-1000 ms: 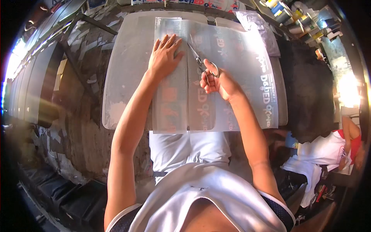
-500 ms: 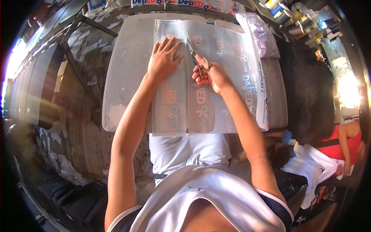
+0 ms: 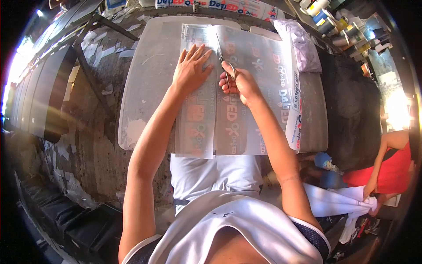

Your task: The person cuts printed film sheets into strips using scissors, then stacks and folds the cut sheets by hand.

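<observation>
One printed sheet [image 3: 252, 127] lies across the counter [image 3: 143, 88], its near edge overhanging. Left hand [image 3: 192, 70]: flat, fingers spread on the sheet's left strip, gripping nothing. Right hand [image 3: 239, 83]: closed on scissors [image 3: 220, 54], blades aimed at the sheet's far edge. Step in hand, by my reading: a lengthwise cut through the sheet. Next stroke calls for steady left pressure, straight blades.

Thread spools [image 3: 324, 21] crowd the upper right of the frame, above a wide black cloth [image 3: 349, 105]. A crumpled pale bag [image 3: 300, 48] lies right of top centre. Paper scraps [image 3: 104, 53] litter the upper left; at lower right, a person in red [image 3: 395, 171] has a hand on white cloth [image 3: 332, 200].
</observation>
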A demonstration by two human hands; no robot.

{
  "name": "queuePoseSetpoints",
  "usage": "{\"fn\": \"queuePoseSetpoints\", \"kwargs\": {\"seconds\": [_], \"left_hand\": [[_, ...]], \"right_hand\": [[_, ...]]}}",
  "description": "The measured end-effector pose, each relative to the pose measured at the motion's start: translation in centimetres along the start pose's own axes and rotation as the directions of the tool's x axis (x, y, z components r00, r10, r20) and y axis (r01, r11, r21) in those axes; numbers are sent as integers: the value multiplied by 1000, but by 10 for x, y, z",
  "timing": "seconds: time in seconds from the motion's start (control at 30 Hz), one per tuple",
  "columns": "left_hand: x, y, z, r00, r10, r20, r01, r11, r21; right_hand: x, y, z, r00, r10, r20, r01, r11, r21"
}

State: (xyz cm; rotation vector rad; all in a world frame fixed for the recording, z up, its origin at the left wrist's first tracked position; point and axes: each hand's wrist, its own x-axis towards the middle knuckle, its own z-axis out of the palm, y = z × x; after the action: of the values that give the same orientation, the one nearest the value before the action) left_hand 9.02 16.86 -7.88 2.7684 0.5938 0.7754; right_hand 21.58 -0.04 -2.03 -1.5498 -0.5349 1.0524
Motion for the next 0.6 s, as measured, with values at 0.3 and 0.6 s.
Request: {"fn": "queuePoseSetpoints", "kwargs": {"seconds": [0.3, 0.6], "left_hand": [[3, -5, 7, 1000, 3, -18, -4, 1000, -5], [1, -5, 9, 999, 12, -44, -11, 1000, 18]], "right_hand": [[10, -1, 4, 1000, -4, -15, 4, 1000, -5], [18, 6, 3, 999, -41, -2, 41, 999, 8]]}}
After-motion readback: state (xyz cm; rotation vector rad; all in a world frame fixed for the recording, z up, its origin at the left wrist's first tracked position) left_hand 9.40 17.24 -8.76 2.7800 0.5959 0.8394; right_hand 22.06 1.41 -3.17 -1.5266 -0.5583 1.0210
